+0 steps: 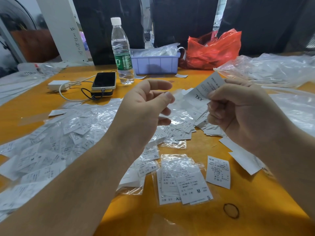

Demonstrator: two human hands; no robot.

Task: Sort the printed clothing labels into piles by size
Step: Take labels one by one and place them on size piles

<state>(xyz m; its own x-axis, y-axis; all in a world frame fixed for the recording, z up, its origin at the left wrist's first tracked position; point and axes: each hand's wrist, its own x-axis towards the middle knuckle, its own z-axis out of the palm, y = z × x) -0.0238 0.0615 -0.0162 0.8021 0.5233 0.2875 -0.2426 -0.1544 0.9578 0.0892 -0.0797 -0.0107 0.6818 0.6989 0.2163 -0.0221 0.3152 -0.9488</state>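
Pinching the XXL label (pixel 207 90) upright in my right hand (pixel 242 113), long axis slanting away, I note my left hand (pixel 146 106) loosely curled and empty alongside, tabletop (pixel 255 201) piles below.

Both my forearms are bare as far up as the view shows, with no sleeve or cuff on either. My left hand (pixel 143 106) and my right hand (pixel 242 108) are bare too, without gloves. My fingernails are short and plain. My wrists and the fingers I can see carry nothing.
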